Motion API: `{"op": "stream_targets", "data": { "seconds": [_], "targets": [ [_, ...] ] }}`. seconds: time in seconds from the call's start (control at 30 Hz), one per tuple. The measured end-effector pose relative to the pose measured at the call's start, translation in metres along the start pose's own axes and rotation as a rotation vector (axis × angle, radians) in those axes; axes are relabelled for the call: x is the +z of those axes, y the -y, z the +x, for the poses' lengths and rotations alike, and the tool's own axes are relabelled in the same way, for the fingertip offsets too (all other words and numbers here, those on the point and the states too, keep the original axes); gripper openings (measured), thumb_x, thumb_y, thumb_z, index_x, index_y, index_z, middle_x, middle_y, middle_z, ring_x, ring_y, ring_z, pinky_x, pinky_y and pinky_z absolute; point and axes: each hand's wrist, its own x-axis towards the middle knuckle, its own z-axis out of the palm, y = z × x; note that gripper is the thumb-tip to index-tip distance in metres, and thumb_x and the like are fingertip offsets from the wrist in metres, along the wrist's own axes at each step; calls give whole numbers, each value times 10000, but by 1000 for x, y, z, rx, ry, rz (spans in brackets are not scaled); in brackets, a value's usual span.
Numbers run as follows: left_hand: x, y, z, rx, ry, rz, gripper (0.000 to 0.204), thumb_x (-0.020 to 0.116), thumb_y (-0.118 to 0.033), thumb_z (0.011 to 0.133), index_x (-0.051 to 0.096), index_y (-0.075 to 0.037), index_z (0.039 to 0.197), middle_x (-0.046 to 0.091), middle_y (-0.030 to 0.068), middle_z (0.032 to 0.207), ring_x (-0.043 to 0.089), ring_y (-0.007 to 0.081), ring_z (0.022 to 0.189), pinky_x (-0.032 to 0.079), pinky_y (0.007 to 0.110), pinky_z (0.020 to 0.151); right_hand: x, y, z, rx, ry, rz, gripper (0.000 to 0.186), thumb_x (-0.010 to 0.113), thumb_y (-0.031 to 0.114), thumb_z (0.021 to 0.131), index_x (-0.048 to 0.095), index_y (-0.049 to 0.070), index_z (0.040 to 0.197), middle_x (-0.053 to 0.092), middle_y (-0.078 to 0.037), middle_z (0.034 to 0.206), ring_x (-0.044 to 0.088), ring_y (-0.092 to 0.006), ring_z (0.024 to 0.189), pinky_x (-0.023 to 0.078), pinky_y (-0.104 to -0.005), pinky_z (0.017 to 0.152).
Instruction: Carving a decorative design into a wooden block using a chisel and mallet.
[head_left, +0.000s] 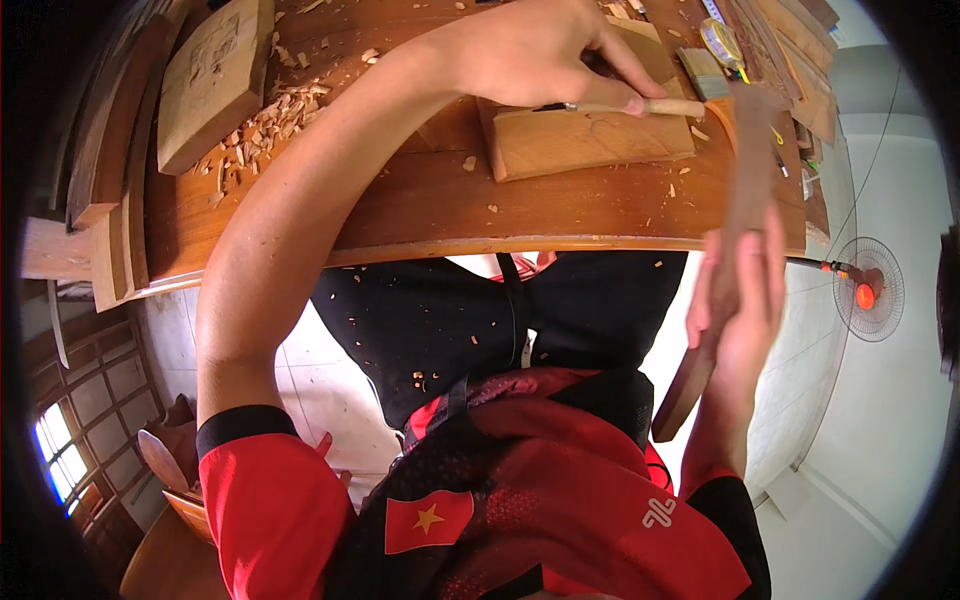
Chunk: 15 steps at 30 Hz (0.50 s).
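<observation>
My left hand [525, 55] is closed around a chisel [675, 107]. Its pale wooden handle points right and its dark metal shank points left. Beneath the chisel lies a light wooden block [590, 145], partly hidden by my hand. In my right hand [748, 290] is a long dark wooden bar [728, 260], gripped near its middle and held upright at a slant. The bar's upper end, smeared by motion, is close to the butt of the chisel handle; I cannot tell whether they touch.
A thick wooden slab [215, 85] stands at the left of the table [400, 215], beside scattered wood shavings [265, 125]. Dark planks [115, 120] line the left edge. A tape measure [720, 42] and stacked boards [795, 60] are at the far right. A fan [868, 290] stands beyond.
</observation>
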Motion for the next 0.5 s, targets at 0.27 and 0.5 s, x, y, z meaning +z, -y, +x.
{"op": "stream_targets", "data": {
  "seconds": [0.27, 0.5],
  "targets": [
    [-14, -21, -2, -87, 118, -32, 323, 714, -261, 959, 764, -76, 1218, 788, 141, 1026, 716, 215, 826, 554, 341, 812, 8, 2, -4, -9, -59, 124, 614, 461, 267, 1111, 185, 146, 1646, 565, -149, 933, 474, -121, 442, 392, -261, 362],
    [-17, -20, -2, -144, 181, -76, 313, 731, -273, 951, 777, -79, 1192, 786, 137, 972, 716, 188, 867, 548, 331, 826, 4, 0, 0, 58, -118, 7, 574, 472, 251, 1107, 263, 129, 1627, 577, -147, 932, 459, -115, 439, 376, -253, 344]
  ]
}}
